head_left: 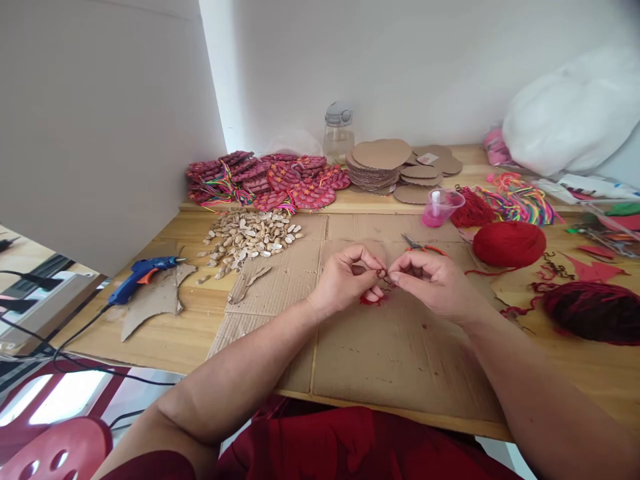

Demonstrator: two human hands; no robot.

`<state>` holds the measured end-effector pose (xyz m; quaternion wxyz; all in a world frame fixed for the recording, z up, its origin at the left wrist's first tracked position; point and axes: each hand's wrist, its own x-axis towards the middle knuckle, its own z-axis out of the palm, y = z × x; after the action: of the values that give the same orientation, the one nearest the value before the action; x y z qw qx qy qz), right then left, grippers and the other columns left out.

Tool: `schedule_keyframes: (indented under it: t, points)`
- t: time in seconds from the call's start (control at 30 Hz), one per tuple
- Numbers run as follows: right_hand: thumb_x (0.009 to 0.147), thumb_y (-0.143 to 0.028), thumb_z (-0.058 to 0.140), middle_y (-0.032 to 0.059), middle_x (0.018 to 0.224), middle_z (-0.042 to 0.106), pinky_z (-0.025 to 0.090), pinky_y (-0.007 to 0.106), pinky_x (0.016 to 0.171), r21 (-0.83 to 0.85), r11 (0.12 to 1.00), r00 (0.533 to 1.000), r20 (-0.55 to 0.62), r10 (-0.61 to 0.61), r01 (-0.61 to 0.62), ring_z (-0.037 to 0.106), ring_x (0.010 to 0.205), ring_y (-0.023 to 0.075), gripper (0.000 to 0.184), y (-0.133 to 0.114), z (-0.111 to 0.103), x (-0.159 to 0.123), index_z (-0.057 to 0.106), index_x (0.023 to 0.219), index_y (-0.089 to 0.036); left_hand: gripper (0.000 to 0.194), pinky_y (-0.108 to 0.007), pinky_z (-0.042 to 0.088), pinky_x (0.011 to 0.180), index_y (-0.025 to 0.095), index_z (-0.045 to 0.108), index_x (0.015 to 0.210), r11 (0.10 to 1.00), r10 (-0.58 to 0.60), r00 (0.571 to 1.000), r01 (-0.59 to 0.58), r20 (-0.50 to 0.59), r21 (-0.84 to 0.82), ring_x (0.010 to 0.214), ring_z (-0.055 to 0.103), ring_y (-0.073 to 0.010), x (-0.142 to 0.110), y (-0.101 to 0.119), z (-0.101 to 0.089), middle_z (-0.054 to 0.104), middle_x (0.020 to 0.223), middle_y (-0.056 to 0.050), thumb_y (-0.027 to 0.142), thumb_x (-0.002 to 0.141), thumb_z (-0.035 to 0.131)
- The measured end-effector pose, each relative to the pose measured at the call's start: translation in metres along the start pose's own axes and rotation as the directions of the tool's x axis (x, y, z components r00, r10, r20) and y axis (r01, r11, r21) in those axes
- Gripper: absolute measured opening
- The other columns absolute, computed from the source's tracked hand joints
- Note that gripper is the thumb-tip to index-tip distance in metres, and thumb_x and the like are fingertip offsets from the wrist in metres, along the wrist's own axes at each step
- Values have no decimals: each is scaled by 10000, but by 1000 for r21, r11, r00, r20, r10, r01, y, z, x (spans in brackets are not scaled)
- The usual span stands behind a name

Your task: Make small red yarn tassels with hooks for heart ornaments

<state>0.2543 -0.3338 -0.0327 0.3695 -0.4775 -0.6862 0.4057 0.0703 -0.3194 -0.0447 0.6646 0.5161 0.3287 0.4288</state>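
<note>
Above the cardboard mat [370, 353], my left hand [350, 275] pinches a short piece of curly dark red yarn [381, 273] between thumb and fingers. Facing it, my right hand [434, 281] has its thumb and forefinger closed on the same yarn's right side. A bit of bright red yarn [371, 301] shows just under the left fingers; whether it joins the dark piece I cannot tell. Right behind the right hand lies a pair of scissors [425, 248] with orange-red handles, partly covered by that hand.
Peanut shells [255, 237] lie in a heap at left, beside a blue glue gun [145, 277]. Yarn-decorated pieces [295, 180], a bottle [339, 133] and stacked cardboard discs [377, 163] line the back. Red yarn [510, 243], dark yarn [595, 312] and a plastic cup [440, 207] stand right.
</note>
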Motion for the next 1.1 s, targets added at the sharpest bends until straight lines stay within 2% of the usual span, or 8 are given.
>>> schedule_keyframes:
  t: [0.1,0.27,0.37,0.57,0.67,0.8,0.93,1.1]
  points:
    - [826,-386,651,-10,636,546,325,244,503,106,990,996,22,86,-88,437,552,96,222,1,0,1,671,813,-166,254,-147,509,400,136,496,762,999,47,999,-47,8,-18,489,634,-59,-1,0,0,638,911,-21,238,742,728]
    - [772,-463,710,-5,630,538,271,233,448,261,937,972,99,213,-232,417,526,89,316,10,5,1,662,802,-152,304,-144,513,416,136,493,765,998,51,999,-50,18,-29,515,651,-68,-1,-2,0,628,949,-35,302,734,746]
    - [757,-449,727,-9,612,530,276,231,447,286,933,975,90,201,-219,429,532,95,304,11,9,1,659,789,-155,317,-145,510,415,138,493,765,999,48,999,-47,6,-27,515,651,-69,0,-3,0,626,955,-34,312,720,754]
    - [742,-413,707,-36,541,469,265,238,455,222,968,991,-44,127,-114,366,492,79,283,-3,18,1,594,630,-178,272,-136,495,417,143,508,751,993,105,994,-104,-21,54,490,601,-28,-3,-4,4,638,946,-33,328,756,707]
    - [739,-408,692,-39,528,453,260,236,449,214,972,991,-74,113,-95,359,489,79,287,-5,20,1,570,608,-184,247,-130,488,417,144,518,748,985,146,989,-142,-38,95,490,592,-22,-4,-6,6,644,945,-34,323,771,687]
    - [725,-393,719,-38,553,477,252,227,436,311,935,982,-30,186,-168,373,486,73,256,-1,17,0,594,670,-177,266,-138,496,420,148,510,759,987,146,988,-142,-46,70,488,592,-24,-3,-7,5,649,952,-35,338,767,695]
    - [681,-448,782,-20,619,520,235,217,421,431,857,956,53,289,-283,411,503,75,337,5,12,1,643,782,-159,317,-145,504,417,147,506,779,993,116,992,-115,-48,20,494,610,-37,0,-6,1,646,964,-34,368,746,731]
    - [692,-460,778,-19,609,518,231,219,425,400,878,963,49,266,-263,392,497,70,341,7,10,1,647,763,-153,340,-134,504,417,137,507,764,994,112,994,-112,-15,-3,496,619,-40,1,-6,0,654,960,-41,367,735,756]
